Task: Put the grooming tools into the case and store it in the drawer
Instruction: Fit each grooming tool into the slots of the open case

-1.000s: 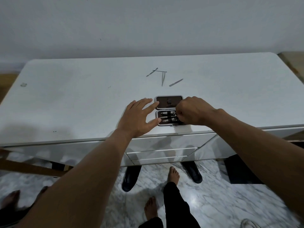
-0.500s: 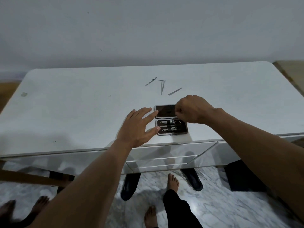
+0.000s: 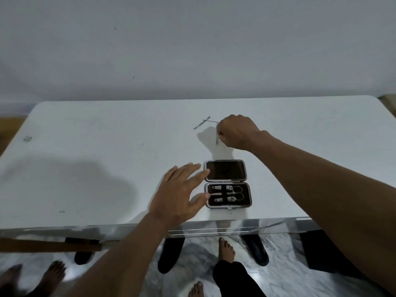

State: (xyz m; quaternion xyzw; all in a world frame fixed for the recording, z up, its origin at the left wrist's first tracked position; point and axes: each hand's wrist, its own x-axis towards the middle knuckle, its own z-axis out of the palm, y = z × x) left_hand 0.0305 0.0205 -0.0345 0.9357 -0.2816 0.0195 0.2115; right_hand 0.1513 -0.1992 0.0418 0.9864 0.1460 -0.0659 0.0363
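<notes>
An open dark grooming case (image 3: 226, 185) lies near the front edge of the white table (image 3: 85, 151). Its near half holds two nail clippers and small scissors (image 3: 230, 193) under a strap; its far half is bare. My left hand (image 3: 179, 194) rests open beside the case's left side, fingertips touching its rim. Farther back, my right hand (image 3: 236, 131) is closed around a thin metal tool (image 3: 217, 139) whose tip pokes out below the fist. Two more thin metal tools (image 3: 202, 124) lie crossed just left of that hand.
A mirrored drawer front (image 3: 214, 229) runs under the table's front edge, closed. Below it are bare feet (image 3: 226, 249), dark slippers (image 3: 256, 249) and a marble floor. A wooden bar (image 3: 42, 245) crosses at lower left. A wall stands behind the table.
My right hand left the case and reached back to the loose tools, closing on one. My left hand stayed beside the case. The camera tilted, so the table sits lower in view.
</notes>
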